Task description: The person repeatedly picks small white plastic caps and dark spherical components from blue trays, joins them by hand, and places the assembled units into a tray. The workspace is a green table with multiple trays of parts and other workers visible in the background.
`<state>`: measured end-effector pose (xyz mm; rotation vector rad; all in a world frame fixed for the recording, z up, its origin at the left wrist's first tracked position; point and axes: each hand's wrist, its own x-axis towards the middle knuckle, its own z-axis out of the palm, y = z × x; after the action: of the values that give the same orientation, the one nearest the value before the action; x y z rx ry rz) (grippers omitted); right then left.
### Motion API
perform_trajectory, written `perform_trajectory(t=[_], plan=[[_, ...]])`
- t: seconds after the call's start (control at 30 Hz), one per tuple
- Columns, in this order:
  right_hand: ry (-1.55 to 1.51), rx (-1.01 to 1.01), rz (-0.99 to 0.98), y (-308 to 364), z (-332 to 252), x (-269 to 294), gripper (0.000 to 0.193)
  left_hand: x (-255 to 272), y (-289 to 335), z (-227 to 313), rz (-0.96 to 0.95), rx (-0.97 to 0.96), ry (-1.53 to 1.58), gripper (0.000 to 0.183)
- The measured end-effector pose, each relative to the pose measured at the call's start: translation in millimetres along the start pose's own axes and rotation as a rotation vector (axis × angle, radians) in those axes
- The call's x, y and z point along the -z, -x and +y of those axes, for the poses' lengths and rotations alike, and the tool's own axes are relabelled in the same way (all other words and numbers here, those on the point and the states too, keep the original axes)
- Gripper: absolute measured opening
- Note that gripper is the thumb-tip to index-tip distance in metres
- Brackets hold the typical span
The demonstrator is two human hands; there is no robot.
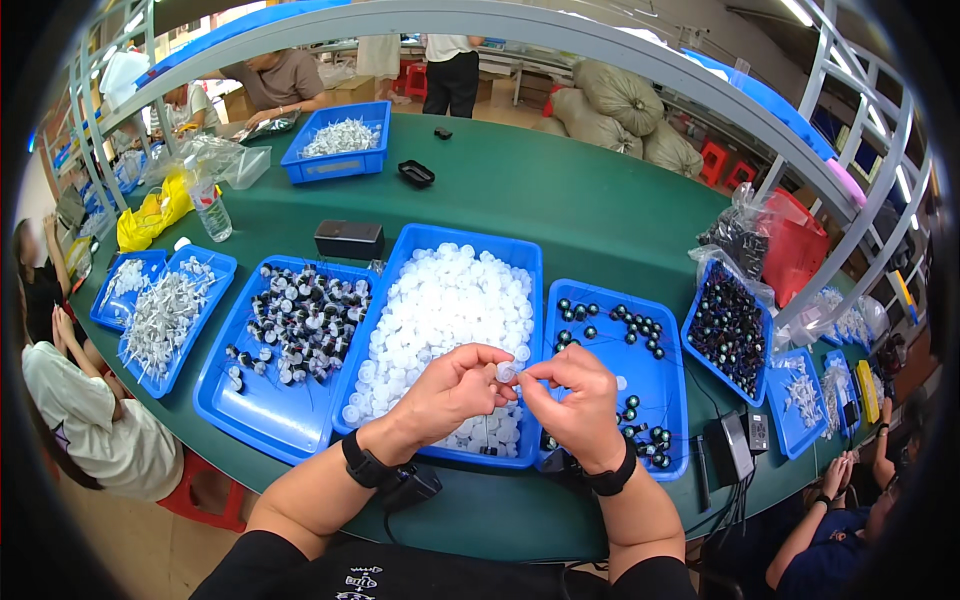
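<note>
My left hand (465, 388) pinches a small translucent white plastic cap (506, 371) between thumb and fingers. Right beside it, my right hand (578, 405) is closed in a pinch against the cap's edge; what its fingertips hold is hidden. Both hands hover over the right side of a blue tray (538, 300) heaped with loose white caps (440, 305). Just to the right, a second blue tray (668, 385) holds dark, shiny round parts (640, 325) with thin wires. On the left, another blue tray (228, 405) contains white-and-dark assembled pieces (300, 315) with wires.
A black box (349, 239) sits behind the trays, near a water bottle (210, 205). Further trays of small parts (728, 330) line both sides. A grey metal frame (480, 22) arches overhead. Black adapters and cables (730, 450) lie at right. Other people sit around the green table (520, 190).
</note>
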<state>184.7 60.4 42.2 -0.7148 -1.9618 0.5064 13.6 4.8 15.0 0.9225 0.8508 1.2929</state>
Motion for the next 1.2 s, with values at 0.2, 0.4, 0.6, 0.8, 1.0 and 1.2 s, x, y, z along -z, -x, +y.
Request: perform_trajectory(t=[0.2,0.4,0.6,0.8,1.0,1.2], plan=[[0.049,0.064,-0.029,0.0,0.0,-1.0,0.004,-5.3,2.0,-0.6,-0.006,-0.015,-0.049,0.024],[0.155,0.09,-0.071,-2.3,-5.6,1.3,0.007,5.0,-4.0,-3.3,0.04,0.107,0.068,0.021],[0.154,0.188,-0.087,-3.1,1.5,1.4,0.007,8.5,-2.1,0.2,-0.029,0.102,0.133,0.024],[0.147,0.194,-0.106,-3.6,2.2,3.5,0.006,9.8,-1.0,1.0,-0.042,0.123,0.147,0.024],[0.146,0.175,-0.077,-3.2,-2.0,2.8,0.008,9.5,-1.3,1.1,-0.062,0.134,0.142,0.025],[0.188,0.221,-0.092,-3.1,-1.7,4.6,0.009,11.3,-1.5,-0.3,-0.078,0.126,0.183,0.022]])
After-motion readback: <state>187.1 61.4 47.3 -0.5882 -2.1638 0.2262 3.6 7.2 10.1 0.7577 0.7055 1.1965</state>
